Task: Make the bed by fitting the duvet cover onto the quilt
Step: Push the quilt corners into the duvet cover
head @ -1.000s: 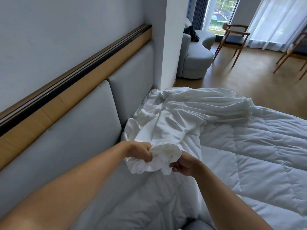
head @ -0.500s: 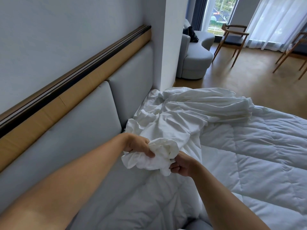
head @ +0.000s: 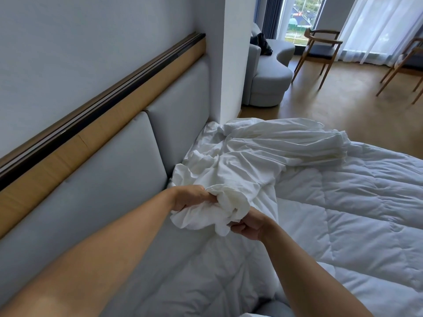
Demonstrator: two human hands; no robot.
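Note:
A white stitched quilt (head: 343, 202) lies spread over the bed. On top of it, against the headboard, the thin white duvet cover (head: 263, 152) sits bunched and crumpled. My left hand (head: 192, 199) grips a gathered wad of the cover from the left. My right hand (head: 249, 225) pinches the lower edge of the same wad from the right. Both hands are close together, with the fabric bulging between them. The cover's far end trails toward the bed's far edge.
A grey padded headboard (head: 128, 175) with a wooden rail (head: 103, 124) runs along the left. A white pillar (head: 231, 65) stands at the bed's far corner. Beyond are a grey sofa (head: 267, 76), two wooden chairs (head: 320, 49) and wooden floor (head: 343, 104).
Both hands have kept hold of the cover and gathered more fabric into the bunch between them. The wad has shifted a little toward the right hand.

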